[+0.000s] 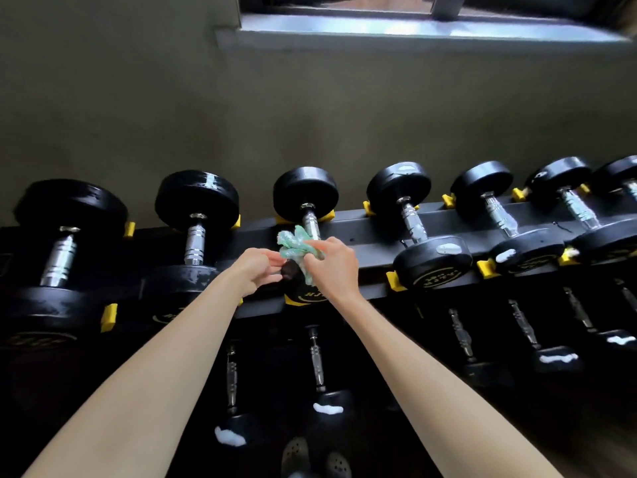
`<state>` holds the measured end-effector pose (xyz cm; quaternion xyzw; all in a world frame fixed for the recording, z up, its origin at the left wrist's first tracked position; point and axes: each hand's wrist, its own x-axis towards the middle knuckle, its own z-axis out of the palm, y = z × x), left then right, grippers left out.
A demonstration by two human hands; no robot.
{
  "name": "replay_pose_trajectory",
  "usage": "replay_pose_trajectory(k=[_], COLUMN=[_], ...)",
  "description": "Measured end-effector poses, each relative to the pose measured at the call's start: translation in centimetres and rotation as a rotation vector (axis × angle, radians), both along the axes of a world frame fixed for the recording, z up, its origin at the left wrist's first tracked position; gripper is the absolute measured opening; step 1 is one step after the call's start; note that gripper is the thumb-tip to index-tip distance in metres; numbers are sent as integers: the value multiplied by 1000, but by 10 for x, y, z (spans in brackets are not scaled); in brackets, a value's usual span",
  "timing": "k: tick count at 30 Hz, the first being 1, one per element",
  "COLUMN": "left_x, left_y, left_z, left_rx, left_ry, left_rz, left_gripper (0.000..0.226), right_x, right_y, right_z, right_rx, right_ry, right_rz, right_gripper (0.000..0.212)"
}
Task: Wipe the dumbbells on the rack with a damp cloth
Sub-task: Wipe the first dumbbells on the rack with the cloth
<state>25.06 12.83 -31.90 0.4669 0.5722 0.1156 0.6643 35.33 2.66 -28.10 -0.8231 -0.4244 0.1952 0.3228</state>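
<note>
While both hands meet, right hand (329,267) grips green cloth (297,243) over dumbbell (306,201).

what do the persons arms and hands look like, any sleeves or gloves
Both forearms are bare up to the frame edge, with no sleeves in view. The left hand and right hand wear no gloves, and no watch, bracelet or ring shows.

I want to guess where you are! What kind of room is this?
Most likely a gym: black dumbbells sit in rows on a long rack with yellow cradles, more below, under a window.
</note>
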Motion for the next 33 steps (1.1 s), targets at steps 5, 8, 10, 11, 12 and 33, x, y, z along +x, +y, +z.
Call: replay_pose_trajectory(k=[5, 8, 10, 11, 12, 33], left_x=[-6, 1, 8, 13, 18, 111], left_y=[8, 13, 18, 21, 24, 106], left_z=[3, 4, 7, 9, 11, -13], left_rx=[-65, -53, -45, -40, -31, 56], left_ry=[-22, 44, 97, 116, 130, 361], left_rz=[-61, -93, -98, -108, -124, -324], left_gripper=[54, 41, 26, 20, 17, 17], right_x=[5, 28, 47, 57, 66, 165], right_y=[4, 6, 10, 13, 17, 157], right_z=[8, 14, 17, 16, 13, -50], right_rx=[73, 165, 217, 223, 216, -65], right_ry=[757, 958, 985, 987, 981, 718], right_rz=[-238, -447, -540, -571, -596, -422], right_gripper=[15, 16, 16, 16, 16, 22])
